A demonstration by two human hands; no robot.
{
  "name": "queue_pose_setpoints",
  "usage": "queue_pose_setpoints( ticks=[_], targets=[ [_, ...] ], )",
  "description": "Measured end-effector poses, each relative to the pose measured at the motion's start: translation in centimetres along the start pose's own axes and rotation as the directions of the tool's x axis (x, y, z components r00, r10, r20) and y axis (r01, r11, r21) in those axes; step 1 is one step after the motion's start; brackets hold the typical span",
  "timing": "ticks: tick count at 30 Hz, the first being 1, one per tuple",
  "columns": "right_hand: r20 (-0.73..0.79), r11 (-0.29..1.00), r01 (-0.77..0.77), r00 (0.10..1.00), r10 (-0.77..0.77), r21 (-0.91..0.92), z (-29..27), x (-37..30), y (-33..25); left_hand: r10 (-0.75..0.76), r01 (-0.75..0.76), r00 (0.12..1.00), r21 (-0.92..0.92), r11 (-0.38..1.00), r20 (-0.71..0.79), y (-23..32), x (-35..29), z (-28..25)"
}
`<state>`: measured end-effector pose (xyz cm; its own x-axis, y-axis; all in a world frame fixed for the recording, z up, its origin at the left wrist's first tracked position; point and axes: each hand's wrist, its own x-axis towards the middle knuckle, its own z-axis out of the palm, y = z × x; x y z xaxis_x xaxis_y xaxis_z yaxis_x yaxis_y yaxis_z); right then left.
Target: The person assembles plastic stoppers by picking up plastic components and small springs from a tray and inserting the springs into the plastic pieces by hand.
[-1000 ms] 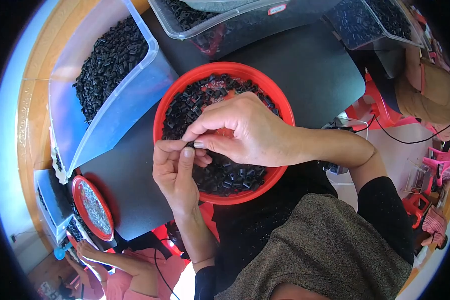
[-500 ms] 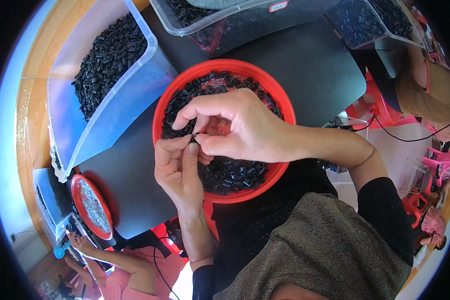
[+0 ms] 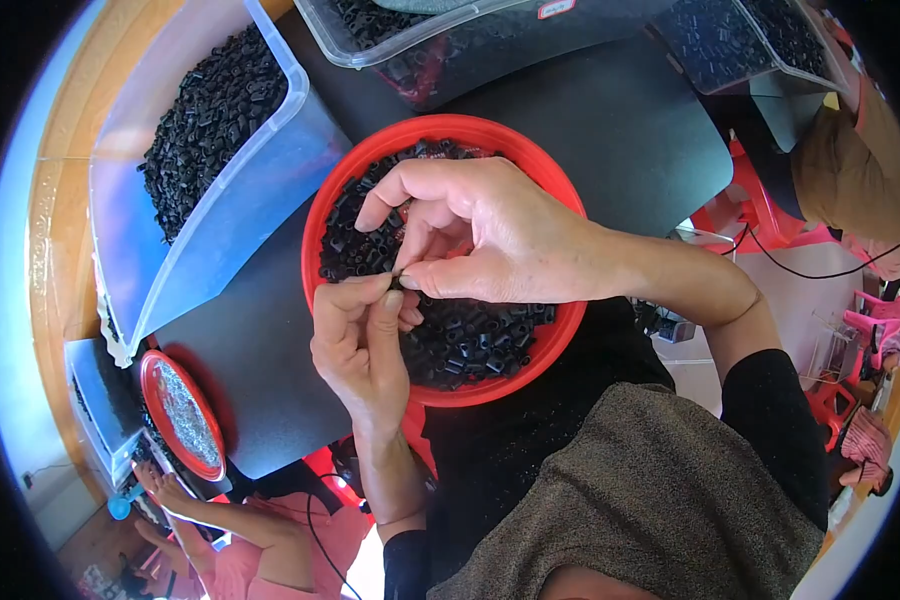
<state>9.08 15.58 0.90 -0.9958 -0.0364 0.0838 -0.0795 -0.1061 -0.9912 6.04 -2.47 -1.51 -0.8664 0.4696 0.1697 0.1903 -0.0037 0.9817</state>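
Observation:
Over a round red basin (image 3: 440, 126), my two hands meet at the fingertips. My left hand (image 3: 358, 350) pinches a tiny dark piece (image 3: 397, 282) between thumb and forefinger. Its exact shape is mostly covered by the fingers. Coming in from the right, my right hand (image 3: 515, 235) closes thumb and a finger on the upper side of the same piece, its forefinger arched above. Beneath both hands, the basin holds a loose layer of small black tubular plastic parts (image 3: 470, 345).
At the left on the dark table (image 3: 610, 130) stands a clear bin (image 3: 245, 190) heaped with small black parts. Another clear bin (image 3: 490, 65) is at the far side. A red tray (image 3: 217, 450) holds small shiny pieces, near a co-worker's hand (image 3: 165, 490).
My right hand has shifted slightly, its fingers opening a little wider above the basin. My left hand stays nearly in place, still pinching.

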Motion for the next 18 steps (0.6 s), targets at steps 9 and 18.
queue_pose_setpoints(
  ticks=[9,18],
  targets=[
    [0.004,0.990,-0.003,1.000,0.004,-0.139,0.49,-0.49,-0.23,0.044,-0.035,0.998,0.143,0.989,-0.056,-0.21,-0.53,0.75],
    [0.070,0.986,-0.003,0.997,0.015,-0.168,0.00,-0.26,0.08,0.207,-0.201,0.978,0.347,0.916,0.021,-0.44,-0.57,0.92]
  ],
)
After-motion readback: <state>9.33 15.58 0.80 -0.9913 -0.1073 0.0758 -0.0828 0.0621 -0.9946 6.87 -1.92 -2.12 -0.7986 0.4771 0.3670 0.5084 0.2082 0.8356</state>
